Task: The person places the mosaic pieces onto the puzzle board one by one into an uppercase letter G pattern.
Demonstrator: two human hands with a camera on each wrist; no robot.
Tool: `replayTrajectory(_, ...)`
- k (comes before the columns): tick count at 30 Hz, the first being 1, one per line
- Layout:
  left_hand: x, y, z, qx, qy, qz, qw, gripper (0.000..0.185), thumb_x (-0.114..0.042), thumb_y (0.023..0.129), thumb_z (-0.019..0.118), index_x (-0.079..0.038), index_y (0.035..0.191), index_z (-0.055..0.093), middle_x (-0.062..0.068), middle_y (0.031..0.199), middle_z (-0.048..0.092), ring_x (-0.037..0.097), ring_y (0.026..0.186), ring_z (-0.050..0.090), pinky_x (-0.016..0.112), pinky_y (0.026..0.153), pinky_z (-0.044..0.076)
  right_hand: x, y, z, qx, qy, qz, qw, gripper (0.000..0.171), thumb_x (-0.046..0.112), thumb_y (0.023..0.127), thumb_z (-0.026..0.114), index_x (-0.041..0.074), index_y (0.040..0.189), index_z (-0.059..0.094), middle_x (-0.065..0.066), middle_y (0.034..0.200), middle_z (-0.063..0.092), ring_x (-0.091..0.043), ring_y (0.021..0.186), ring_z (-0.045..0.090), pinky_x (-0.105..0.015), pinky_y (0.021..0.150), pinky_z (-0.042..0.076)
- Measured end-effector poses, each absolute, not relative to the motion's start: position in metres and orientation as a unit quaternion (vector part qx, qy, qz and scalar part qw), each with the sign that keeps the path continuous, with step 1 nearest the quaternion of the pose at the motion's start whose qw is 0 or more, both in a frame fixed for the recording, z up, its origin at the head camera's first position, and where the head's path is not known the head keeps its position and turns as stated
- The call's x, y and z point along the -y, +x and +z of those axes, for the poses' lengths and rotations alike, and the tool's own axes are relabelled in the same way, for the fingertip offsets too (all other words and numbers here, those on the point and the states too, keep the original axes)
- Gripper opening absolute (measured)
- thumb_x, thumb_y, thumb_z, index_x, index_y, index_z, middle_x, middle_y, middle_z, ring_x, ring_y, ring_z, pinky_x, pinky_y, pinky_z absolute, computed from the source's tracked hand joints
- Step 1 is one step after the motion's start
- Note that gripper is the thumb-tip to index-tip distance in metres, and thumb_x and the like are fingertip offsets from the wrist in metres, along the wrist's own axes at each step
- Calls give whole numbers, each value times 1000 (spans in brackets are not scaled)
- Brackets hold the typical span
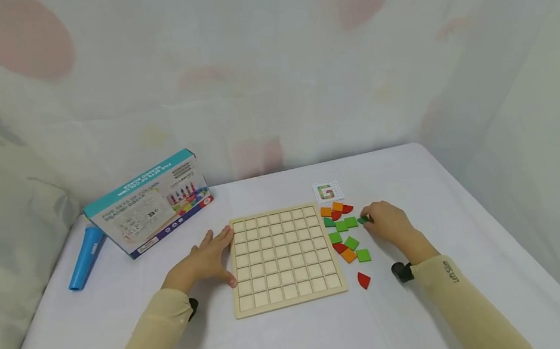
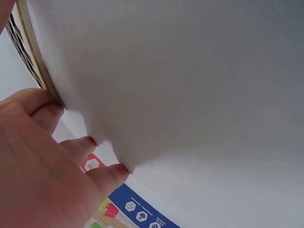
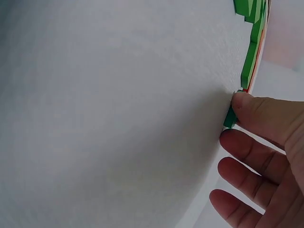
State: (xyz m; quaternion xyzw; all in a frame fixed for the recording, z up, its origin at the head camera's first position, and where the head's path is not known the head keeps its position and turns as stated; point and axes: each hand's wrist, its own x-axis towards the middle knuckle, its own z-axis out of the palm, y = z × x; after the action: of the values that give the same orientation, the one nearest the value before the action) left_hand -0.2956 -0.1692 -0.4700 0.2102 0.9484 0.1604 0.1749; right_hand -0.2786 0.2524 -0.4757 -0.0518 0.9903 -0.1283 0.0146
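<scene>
A wooden grid board (image 1: 291, 303) lies flat on the white table. My left hand (image 1: 206, 262) rests at its left edge, thumb and fingers spread, fingertips touching the frame; the left wrist view shows fingertips against the board's side (image 2: 35, 52). To the right of the board, my right hand (image 1: 389, 222) pinches a dark green piece (image 1: 364, 220) at the table surface. In the right wrist view the thumb covers part of this dark green piece (image 3: 230, 118), and the other fingers are loosely bent. Green tiles (image 1: 350, 222), orange tiles (image 1: 348, 255) and red quarter-round pieces (image 1: 364, 280) lie between board and hand.
A small pattern card (image 1: 328, 191) showing a G lies behind the pieces. At the back left a cardboard box (image 1: 149, 209) stands on its side, with a blue tapered object (image 1: 86, 259) left of it. Patterned cloth (image 1: 266, 80) hangs behind the table.
</scene>
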Motion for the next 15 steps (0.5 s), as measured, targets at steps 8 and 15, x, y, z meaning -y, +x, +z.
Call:
replayTrajectory(8,170,-298,-473,-949,208,164,173,128,-45,49,84,-7,148,13,11,155,5,46,136,-5,74,96,4,-255,-276,-473,-991,-47,-126,16,33,16,81,70,5,113,65,-8,93,61,-22,81,54,-39,79,51)
replayTrajectory(15,169,-299,-475,-950,207,158,174,129,-48,48,83,-9,149,12,10,155,4,45,137,-5,73,98,3,-257,-275,-473,-988,-91,-118,27,38,3,83,65,10,120,62,-12,113,59,-27,102,55,-45,92,46)
